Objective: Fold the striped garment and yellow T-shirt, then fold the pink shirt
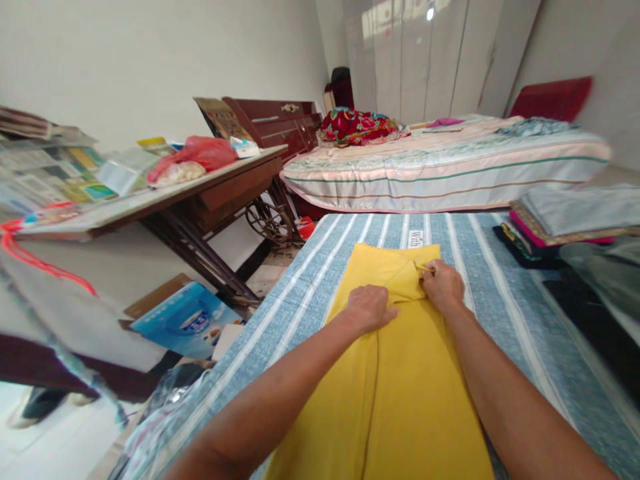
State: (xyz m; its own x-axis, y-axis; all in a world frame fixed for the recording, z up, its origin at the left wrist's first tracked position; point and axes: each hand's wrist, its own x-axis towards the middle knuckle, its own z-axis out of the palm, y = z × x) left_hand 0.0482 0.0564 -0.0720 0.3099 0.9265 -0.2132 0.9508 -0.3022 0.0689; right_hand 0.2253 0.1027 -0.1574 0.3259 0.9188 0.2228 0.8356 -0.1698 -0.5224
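Yellow trousers (417, 400) lie lengthwise along a striped blue bed cover (300, 293), waist end farthest from me and a long seam or gap running down the middle. My right hand (444, 285) pinches a thin strip of the yellow cloth at the right side of the waist, lifting it a little. Just left of it, my left hand (371, 308) rests on the cloth below the waist with curled fingers, which seem to grip it; its thumb points right. The fingertips are hidden.
Folded clothes (575, 220) are stacked on the right, with dark clothing beside them. Behind stands a bed (450, 167) with a red floral bundle (355, 127). A cluttered sewing-machine table (200, 183) is at left, a blue carton (190, 320) below it.
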